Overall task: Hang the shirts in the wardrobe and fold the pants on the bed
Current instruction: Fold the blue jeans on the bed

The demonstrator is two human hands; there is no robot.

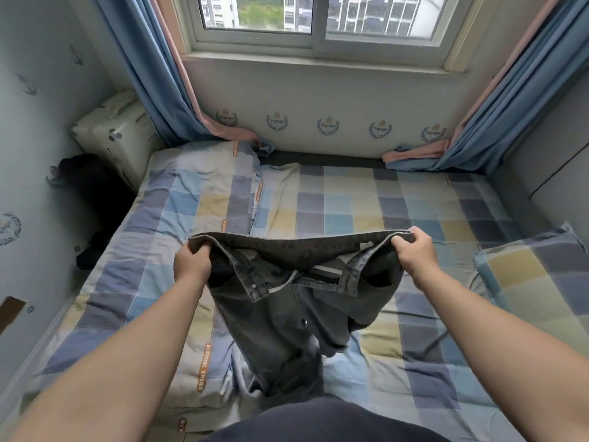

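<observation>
A pair of dark grey jeans (287,314) hangs above the checked bed (430,218), its waistband stretched wide between both hands. My left hand (192,263) grips the left end of the waistband. At the right end my right hand (414,253) grips the band too. The fly is open and faces me. The legs droop down toward my body, bunched and partly hidden at the bottom of the view.
A checked pillow (535,269) lies at the right edge of the bed. A folded checked quilt (191,202) covers the left half. Dark clothing (86,260) sits by the left wall near a cardboard box (118,135). Blue curtains (149,74) frame the window behind.
</observation>
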